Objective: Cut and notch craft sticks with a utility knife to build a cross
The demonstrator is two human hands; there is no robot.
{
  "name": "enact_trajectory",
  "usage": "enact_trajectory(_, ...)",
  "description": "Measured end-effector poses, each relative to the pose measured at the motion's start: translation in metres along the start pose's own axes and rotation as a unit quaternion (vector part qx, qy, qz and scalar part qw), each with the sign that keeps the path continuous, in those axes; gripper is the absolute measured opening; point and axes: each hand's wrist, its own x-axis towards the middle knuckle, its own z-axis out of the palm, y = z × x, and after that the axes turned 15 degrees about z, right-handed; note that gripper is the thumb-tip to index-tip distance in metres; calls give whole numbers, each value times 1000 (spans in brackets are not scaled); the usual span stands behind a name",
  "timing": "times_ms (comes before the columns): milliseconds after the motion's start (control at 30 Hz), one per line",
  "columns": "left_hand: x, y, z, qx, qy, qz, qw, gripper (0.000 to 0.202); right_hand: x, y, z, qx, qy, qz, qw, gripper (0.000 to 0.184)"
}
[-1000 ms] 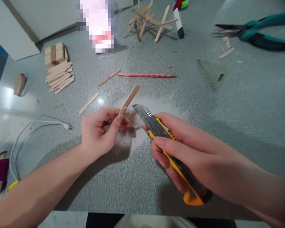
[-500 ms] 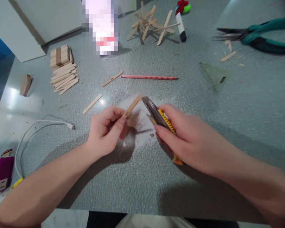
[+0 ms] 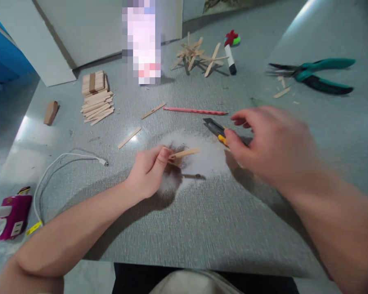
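My left hand (image 3: 149,169) is closed, pinching one end of a wooden craft stick (image 3: 185,153) that lies nearly flat and points right, over a worn whitish patch of the mat. My right hand (image 3: 270,143) is blurred by motion and hovers just right of a yellow-and-black utility knife (image 3: 214,128) that lies on the mat with its blade out. The fingers are loosely spread, and the thumb is at the knife's yellow handle. The rear of the knife is hidden under this hand.
A red pencil (image 3: 194,110) lies beyond the knife. Loose sticks (image 3: 129,137) and a stack of sticks (image 3: 96,98) are at the left, and a stick structure (image 3: 199,55) and a marker (image 3: 230,59) stand at the back. Teal pliers (image 3: 315,73) are at the right, a white cable (image 3: 64,161) at the left.
My right hand has carried the knife away to the right, laid it on the mat and loosened its grip. My left hand has lowered the stick from upright to nearly flat.
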Motion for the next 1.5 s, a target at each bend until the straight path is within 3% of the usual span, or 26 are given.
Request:
enact_trajectory(67, -1, 1, 0, 1, -24, 11, 1000, 49, -6, -12, -3, 43, -21, -45, 998, 30)
enact_trajectory(133, -1, 4, 0, 8, -54, 29, 998, 35, -13, -24, -2, 78, -59, -98, 990, 36)
enact_trajectory(200, -1, 8, 0, 22, -81, 49, 995, 16, -19, -32, 1, 104, -99, -135, 980, 31)
enact_trajectory(267, -1, 10, 1, 39, -96, 65, 992, 13, -24, -36, 2, 132, -143, -151, 969, 25)
enact_trajectory(367, -2, 8, 2, 57, -96, 85, 990, 14, -27, -34, 2, 151, -177, -142, 962, 25)
enact_trajectory(633, -5, -10, 2, 101, -35, 179, 978, 25, -24, -28, 3, 163, -155, -132, 965, 25)
enact_trajectory(800, -9, -12, 1, 156, -44, 220, 962, 31, -26, -29, 4, 174, -168, -109, 964, 26)
enact_trajectory(1100, -19, -19, 3, 213, -86, 202, 952, 27, -28, -35, 4, 203, -182, -106, 956, 27)
enact_trajectory(1500, -27, -46, 11, 228, -103, 146, 957, 31, -22, -38, 5, 200, -171, -133, 956, 26)
